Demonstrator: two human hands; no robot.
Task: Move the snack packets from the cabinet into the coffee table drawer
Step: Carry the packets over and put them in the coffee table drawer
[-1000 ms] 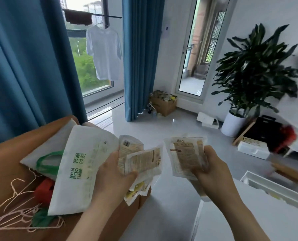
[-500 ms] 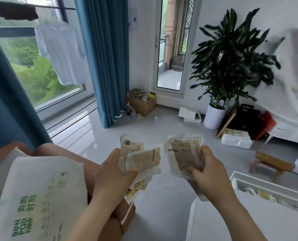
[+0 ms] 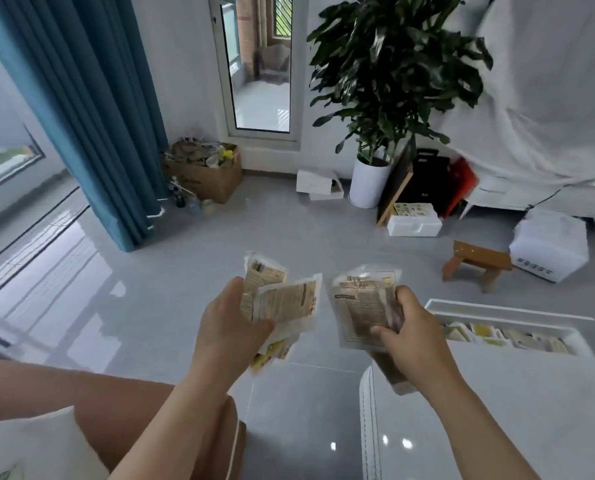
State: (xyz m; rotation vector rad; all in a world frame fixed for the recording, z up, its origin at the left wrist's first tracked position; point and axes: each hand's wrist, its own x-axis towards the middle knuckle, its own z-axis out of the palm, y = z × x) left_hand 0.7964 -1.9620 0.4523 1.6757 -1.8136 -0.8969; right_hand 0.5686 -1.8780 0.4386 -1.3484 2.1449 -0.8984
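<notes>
Snack packets (image 3: 282, 301) are gripped in two bunches, one clutched in the left hand (image 3: 230, 327), one in the right hand (image 3: 415, 341), above the floor (image 3: 202, 258) at the coffee table (image 3: 497, 417) corner. In the last second the view has swung right, bringing the open drawer (image 3: 507, 308), already holding packets, nearer the right hand, so the drop looks near. Blue curtain (image 3: 91, 116) and potted plant (image 3: 393, 64) stand beyond

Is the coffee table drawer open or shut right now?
Open: the drawer stands pulled out from the coffee table, with snack packets visible inside.
</notes>
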